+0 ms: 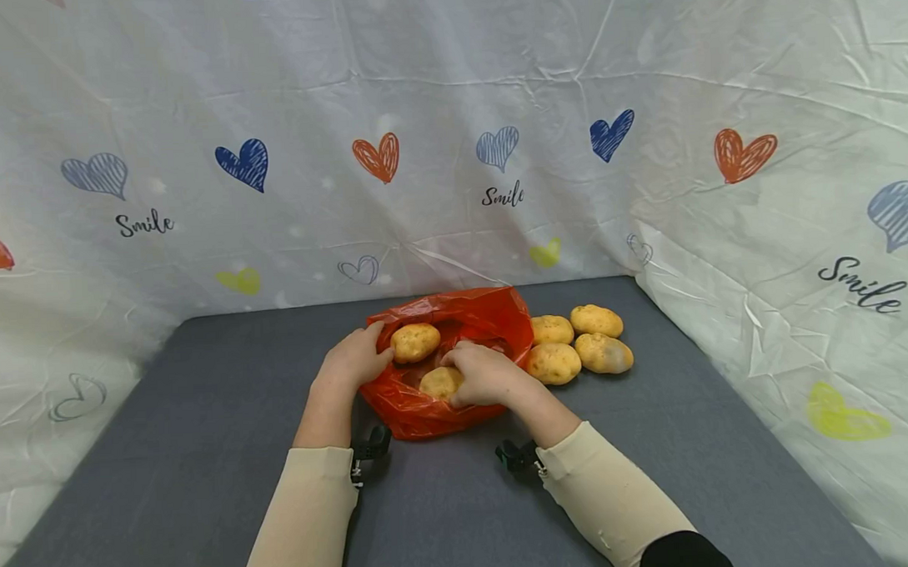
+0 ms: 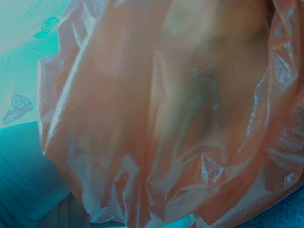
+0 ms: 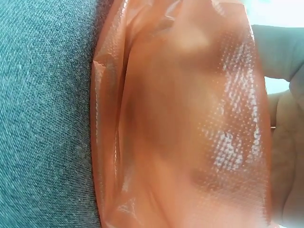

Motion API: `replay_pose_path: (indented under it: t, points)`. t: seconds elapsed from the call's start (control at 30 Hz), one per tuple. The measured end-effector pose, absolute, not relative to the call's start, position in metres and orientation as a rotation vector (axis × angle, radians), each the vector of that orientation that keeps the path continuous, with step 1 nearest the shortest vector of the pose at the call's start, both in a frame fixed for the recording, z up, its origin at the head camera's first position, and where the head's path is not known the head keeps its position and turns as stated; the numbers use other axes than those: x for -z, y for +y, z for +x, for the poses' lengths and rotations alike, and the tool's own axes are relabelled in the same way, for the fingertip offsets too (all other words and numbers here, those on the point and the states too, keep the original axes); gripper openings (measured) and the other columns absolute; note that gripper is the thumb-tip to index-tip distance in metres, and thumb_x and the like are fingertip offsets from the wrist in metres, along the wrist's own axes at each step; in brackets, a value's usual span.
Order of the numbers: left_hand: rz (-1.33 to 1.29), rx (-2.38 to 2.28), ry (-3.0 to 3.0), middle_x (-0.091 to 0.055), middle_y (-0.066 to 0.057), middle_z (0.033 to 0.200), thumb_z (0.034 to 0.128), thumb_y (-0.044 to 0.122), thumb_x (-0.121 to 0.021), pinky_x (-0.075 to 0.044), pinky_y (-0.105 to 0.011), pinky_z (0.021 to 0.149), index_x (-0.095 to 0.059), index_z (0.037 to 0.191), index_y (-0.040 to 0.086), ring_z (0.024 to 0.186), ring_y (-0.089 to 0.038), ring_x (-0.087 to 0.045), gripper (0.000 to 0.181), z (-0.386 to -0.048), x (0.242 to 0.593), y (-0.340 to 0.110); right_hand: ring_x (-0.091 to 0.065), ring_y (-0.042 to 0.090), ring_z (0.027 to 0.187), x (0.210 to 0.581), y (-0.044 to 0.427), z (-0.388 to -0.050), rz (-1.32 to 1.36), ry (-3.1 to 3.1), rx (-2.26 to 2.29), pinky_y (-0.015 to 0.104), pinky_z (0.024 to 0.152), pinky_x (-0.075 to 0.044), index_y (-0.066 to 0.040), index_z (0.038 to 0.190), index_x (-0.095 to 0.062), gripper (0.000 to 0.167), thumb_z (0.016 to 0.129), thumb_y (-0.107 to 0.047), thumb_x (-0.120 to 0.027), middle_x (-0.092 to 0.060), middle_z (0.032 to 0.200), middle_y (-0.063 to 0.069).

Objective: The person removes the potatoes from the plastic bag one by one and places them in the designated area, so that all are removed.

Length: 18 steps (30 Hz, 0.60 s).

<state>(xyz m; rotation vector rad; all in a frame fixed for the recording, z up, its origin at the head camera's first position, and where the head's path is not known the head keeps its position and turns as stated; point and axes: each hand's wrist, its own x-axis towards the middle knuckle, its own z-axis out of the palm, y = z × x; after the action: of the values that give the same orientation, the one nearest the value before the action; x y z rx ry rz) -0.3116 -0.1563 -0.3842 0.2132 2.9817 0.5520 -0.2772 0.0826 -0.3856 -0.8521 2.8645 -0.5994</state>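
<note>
A red plastic bag (image 1: 398, 410) lies open on the table, its mouth facing up. My left hand (image 1: 355, 356) grips the bag's left rim, with the thumb beside a potato (image 1: 415, 343) in the bag's mouth. At the front of the opening, my right hand (image 1: 487, 376) reaches over the rim and holds another potato (image 1: 438, 384) between thumb and fingers. Both wrist views are mostly filled by the bag's thin wall (image 2: 128, 118), and part of my right hand shows past the plastic (image 3: 285, 52) in the right wrist view. The bag's bottom is hidden.
Several potatoes (image 1: 605, 353) sit together on the grey table (image 1: 205, 459), right against the bag's right side. Behind and beside the table hangs a white sheet (image 1: 431, 51) printed with hearts and the word Smile.
</note>
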Motion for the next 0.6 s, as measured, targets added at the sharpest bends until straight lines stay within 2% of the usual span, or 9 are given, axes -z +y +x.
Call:
replay_pose_path:
  t: [0.27, 0.6]
  points:
    - [0.225, -0.562, 2.984, -0.045, -0.029, 0.152, 0.1034, 0.032, -0.059, -0.035, -0.063, 0.112, -0.034, 0.159, 0.002, 0.141, -0.046, -0.041, 0.067, -0.312, 0.387, -0.157, -0.059, 0.017, 0.105, 0.372, 0.094, -0.276, -0.869, 2.902, 0.654, 0.036, 0.097, -0.049, -0.011, 0.120, -0.071, 0.053, 0.071, -0.016, -0.089, -0.062, 0.115, 0.000]
    - [0.235, -0.552, 2.981, -0.046, -0.029, 0.151, 0.1033, 0.031, -0.058, -0.035, -0.062, 0.112, -0.035, 0.158, 0.002, 0.140, -0.046, -0.042, 0.066, -0.313, 0.385, -0.158, -0.056, 0.022, 0.116, 0.341, 0.124, -0.268, -0.825, 2.904, 0.766, 0.043, 0.102, -0.046, -0.014, 0.127, -0.068, 0.053, 0.076, -0.015, -0.086, -0.062, 0.125, 0.004]
